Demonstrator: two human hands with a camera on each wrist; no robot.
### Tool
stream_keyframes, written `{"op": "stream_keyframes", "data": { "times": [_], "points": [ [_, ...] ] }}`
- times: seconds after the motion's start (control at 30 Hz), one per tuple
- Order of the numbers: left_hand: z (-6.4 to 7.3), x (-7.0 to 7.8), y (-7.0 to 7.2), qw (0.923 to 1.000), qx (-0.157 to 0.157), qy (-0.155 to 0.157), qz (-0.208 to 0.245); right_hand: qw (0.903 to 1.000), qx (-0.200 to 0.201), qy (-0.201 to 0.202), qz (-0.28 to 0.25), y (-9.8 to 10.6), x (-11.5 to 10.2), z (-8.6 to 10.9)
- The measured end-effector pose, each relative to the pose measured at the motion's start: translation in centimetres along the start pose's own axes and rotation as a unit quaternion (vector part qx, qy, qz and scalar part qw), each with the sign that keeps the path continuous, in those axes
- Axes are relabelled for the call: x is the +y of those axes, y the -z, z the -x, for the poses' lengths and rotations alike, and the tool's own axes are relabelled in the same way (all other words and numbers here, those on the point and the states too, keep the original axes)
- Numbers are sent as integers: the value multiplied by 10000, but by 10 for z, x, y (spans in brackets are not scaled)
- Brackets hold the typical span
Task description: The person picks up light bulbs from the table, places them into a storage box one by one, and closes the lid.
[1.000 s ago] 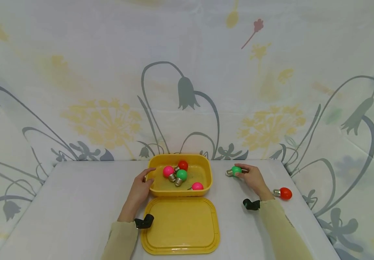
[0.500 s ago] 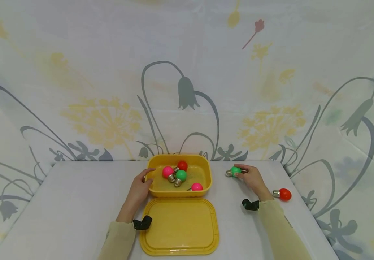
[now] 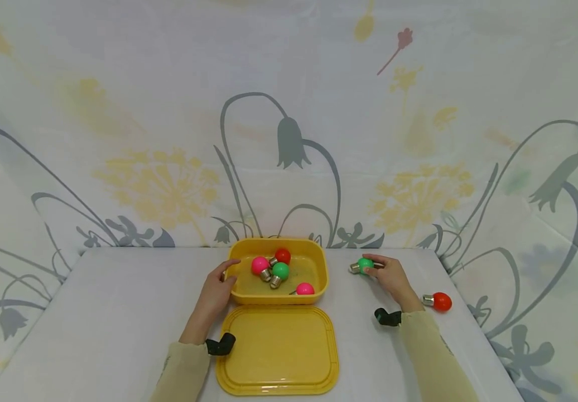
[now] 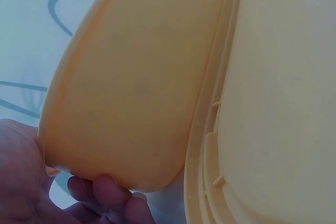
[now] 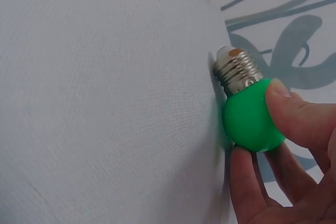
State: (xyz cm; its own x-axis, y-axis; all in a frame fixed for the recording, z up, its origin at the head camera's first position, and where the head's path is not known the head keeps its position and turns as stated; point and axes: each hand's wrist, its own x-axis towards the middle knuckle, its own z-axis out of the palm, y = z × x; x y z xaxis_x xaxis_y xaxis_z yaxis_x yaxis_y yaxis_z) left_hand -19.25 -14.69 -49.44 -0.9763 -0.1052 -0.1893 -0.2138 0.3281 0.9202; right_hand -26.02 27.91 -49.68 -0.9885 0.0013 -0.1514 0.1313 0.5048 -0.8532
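In the head view, my right hand [image 3: 390, 279] pinches a green light bulb [image 3: 365, 266] between thumb and fingers, right of the yellow box. The right wrist view shows the bulb's metal screw base [image 5: 239, 71] lying against the white cloth, pointing away from the palm. At the left end of the yellow plastic box [image 3: 319, 259], my left hand [image 3: 213, 290] grips the wall, with curled fingers against it in the left wrist view. Inside the box lie a pink bulb [image 3: 260, 265], a red bulb [image 3: 283, 256], a second green bulb [image 3: 280, 271] and another pink bulb [image 3: 306, 288].
A flat yellow lid [image 3: 278, 352] lies directly in front of the box. Near the right table edge, by my right forearm, rests a red-orange bulb [image 3: 442, 302]. A flower-printed curtain [image 3: 289, 111] rises behind the white-covered table [image 3: 128, 312].
Both hands, the held green bulb and the box keep their places. Only the head view shifts very slightly.
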Motion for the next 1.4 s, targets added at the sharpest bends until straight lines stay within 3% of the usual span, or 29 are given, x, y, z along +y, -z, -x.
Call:
{"op": "stream_keyframes", "data": {
  "times": [0.27, 0.83, 1.4],
  "points": [
    [-1, -3, -2, 10000, 12, 8, -27, 10000, -15, -58, -48, -1, 0, 1],
    [-1, -1, 0, 10000, 55, 17, -28, 9997, -17, 212, 99, -2, -6, 1],
    [1, 1, -2, 10000, 77, -5, 1, 9989, -81, 462, -91, 0, -1, 2]
  ]
}}
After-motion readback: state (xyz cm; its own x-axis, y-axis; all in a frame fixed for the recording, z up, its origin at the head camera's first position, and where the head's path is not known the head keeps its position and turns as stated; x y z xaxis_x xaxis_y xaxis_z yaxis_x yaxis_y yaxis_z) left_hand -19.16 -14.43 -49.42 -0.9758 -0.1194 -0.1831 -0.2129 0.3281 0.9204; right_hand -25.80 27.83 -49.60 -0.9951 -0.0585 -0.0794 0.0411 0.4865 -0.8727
